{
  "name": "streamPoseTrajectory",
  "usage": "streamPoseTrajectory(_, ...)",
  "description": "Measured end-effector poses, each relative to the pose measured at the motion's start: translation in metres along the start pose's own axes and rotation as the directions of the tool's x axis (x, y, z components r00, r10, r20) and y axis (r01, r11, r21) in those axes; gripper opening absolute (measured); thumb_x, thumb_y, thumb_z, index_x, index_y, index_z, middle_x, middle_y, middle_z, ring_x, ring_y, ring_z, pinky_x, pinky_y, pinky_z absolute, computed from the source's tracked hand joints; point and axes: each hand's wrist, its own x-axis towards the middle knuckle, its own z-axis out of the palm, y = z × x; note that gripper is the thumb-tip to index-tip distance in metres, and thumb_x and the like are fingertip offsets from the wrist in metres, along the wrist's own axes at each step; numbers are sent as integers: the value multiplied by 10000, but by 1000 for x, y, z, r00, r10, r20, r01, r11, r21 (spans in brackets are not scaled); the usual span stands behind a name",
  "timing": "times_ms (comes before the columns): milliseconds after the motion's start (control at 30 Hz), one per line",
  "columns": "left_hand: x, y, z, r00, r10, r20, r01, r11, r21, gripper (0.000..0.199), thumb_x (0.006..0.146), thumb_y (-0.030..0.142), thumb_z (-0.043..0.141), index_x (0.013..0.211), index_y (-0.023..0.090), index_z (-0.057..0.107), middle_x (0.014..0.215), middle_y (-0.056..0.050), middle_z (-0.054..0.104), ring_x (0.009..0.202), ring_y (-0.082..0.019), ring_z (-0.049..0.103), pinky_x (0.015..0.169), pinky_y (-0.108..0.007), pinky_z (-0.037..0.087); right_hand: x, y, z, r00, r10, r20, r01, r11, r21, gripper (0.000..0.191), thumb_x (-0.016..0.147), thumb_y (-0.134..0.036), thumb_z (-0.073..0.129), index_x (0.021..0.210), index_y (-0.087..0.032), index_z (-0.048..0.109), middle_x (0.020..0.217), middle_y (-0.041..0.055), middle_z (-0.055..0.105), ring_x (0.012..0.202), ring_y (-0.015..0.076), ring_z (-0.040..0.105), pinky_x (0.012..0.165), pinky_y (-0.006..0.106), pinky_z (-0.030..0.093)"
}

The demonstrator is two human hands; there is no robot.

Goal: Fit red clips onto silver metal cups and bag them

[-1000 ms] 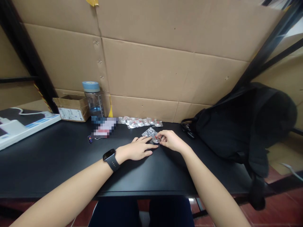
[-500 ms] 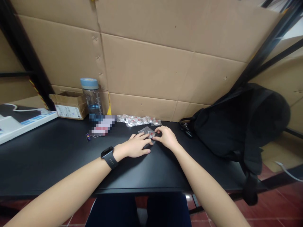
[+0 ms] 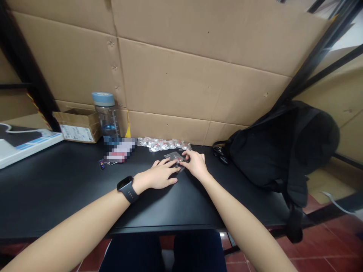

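A small clear plastic bag (image 3: 171, 155) with a shiny, red-marked item inside lies on the black table (image 3: 167, 211). My left hand (image 3: 159, 175) rests flat, its fingers stretched out and their tips on the bag's near side. At the bag's right edge, my right hand (image 3: 196, 164) has thumb and forefinger curled in a pinch on the plastic. Fingers cover part of the bag, so the item inside shows only partly. Just behind it, several similar bagged silver items (image 3: 163, 145) lie in a row along the cardboard wall.
To the right sits a black backpack (image 3: 272, 151), with keys (image 3: 220, 154) beside it. At the left stand a water bottle (image 3: 109, 122) with a blue lid, an open cardboard box (image 3: 78, 128) and a white-and-blue object (image 3: 34, 149). A blurred-out card (image 3: 120, 151) lies before the bottle.
The camera view has shifted slightly, so everything appears a little further left. Both hands stay at the bag, with the right fingers slightly repositioned at its edge.
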Motion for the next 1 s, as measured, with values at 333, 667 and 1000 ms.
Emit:
streamPoseTrajectory(333,1,-5,-6,999,49,-19,-49,999,2,367,921,486,587,1279,427,646,1669,-13,317,1539,-400,185,1132,-670,229,5,-5,14,999,-25,-41,24,999,-34,243,834,-307,762,1061,-242,703,1074,62,720,997,245,613,882,385,328)
streamPoseTrajectory(667,12,-27,-4,907,-14,-422,12,1000,-7,452,812,26,396,1157,268,559,1209,-60,674,1186,-270,582,986,-452,374,7,36,-4,982,-178,63,125,860,495,202,870,-285,666,1045,-201,722,934,26,660,759,148,561,747,287,455)
streamPoseTrajectory(1000,22,-32,1,867,-111,-486,82,993,-80,105,875,297,639,899,273,738,1095,-30,744,1149,-298,609,1016,-468,375,5,20,9,962,-274,23,242,885,397,39,808,-203,756,787,-208,724,848,5,647,749,138,556,740,270,444)
